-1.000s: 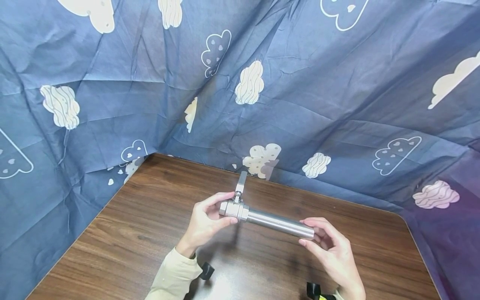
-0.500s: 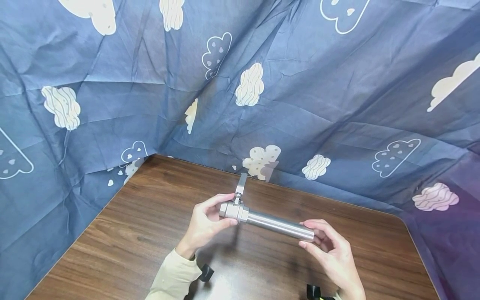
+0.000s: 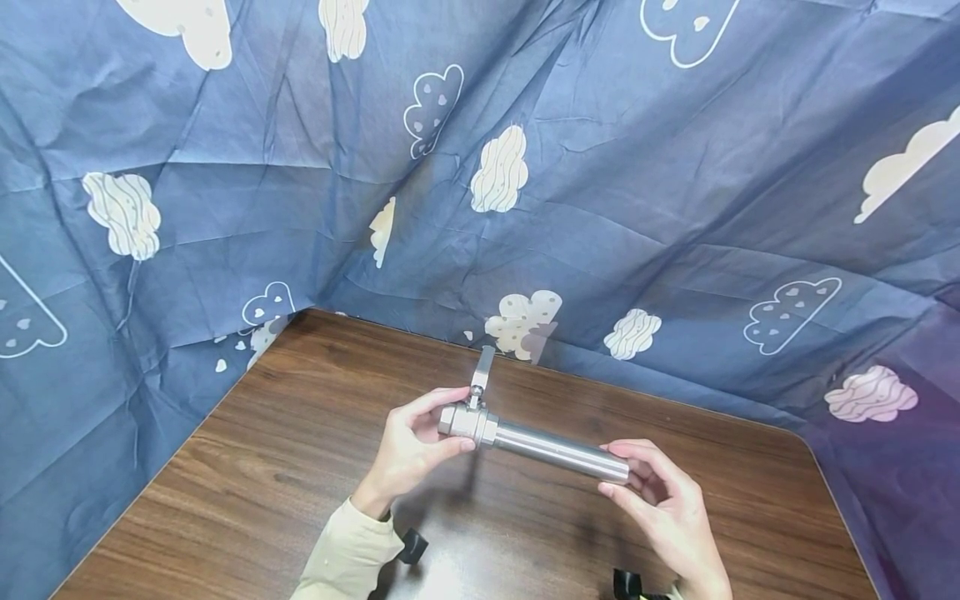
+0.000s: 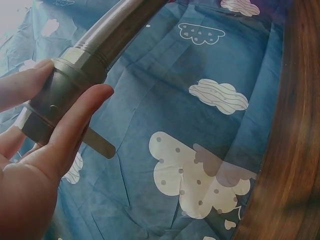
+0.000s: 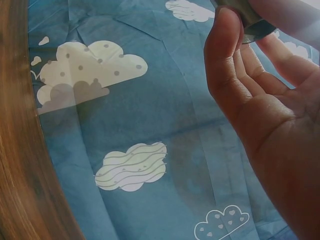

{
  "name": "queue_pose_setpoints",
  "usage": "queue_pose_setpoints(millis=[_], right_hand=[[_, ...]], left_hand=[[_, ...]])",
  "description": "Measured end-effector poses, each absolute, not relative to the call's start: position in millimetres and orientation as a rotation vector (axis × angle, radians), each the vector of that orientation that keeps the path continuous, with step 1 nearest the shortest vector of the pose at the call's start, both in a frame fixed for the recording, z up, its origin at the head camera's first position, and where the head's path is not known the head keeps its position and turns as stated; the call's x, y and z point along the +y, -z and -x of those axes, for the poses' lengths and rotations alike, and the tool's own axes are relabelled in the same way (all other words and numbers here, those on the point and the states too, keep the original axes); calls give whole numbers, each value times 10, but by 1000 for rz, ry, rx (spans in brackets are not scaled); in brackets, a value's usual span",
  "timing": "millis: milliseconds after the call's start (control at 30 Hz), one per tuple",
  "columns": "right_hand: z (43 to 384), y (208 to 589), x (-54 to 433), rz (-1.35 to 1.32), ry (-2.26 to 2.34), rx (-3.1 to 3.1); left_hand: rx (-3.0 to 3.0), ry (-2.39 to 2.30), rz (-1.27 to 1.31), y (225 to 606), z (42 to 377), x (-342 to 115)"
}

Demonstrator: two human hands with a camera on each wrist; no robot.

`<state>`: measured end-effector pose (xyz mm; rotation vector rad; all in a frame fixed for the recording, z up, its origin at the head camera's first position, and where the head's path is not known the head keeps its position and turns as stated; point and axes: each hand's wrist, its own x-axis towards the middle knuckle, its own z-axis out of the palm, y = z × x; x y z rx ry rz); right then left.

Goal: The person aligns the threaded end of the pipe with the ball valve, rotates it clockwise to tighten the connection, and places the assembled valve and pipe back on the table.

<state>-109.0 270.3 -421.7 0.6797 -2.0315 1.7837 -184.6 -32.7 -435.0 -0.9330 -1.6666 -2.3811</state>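
A silver ball valve (image 3: 463, 422) with a flat lever handle (image 3: 483, 367) is joined to a smooth metal pipe (image 3: 558, 452). My left hand (image 3: 408, 450) grips the valve body between thumb and fingers, and the lever points away toward the back of the table. At the other end, the thumb and fingers of my right hand (image 3: 667, 504) pinch the pipe's tip. The pipe slants slightly down to the right in the head view, held above the tabletop. In the left wrist view the valve's hexagonal collar (image 4: 82, 60) meets the pipe. The right wrist view catches only the pipe's end (image 5: 252, 25).
A brown wood-grain table (image 3: 262, 433) lies beneath both hands. Blue cloth (image 3: 637, 167) printed with pale clouds hangs along its back and sides. Black wrist-worn pieces (image 3: 413, 546) show near the sleeves.
Between the first frame and now the whole view has shifted by a few pixels. Both hands keep the same hold on the valve and pipe.
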Motion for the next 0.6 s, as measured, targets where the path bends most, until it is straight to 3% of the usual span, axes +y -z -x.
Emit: queue_pose_setpoints(millis=[600], right_hand=[[1080,4211,2706,-635,-1759,-2081]], left_hand=[[-1670,2383,934,4346,1844,-330]])
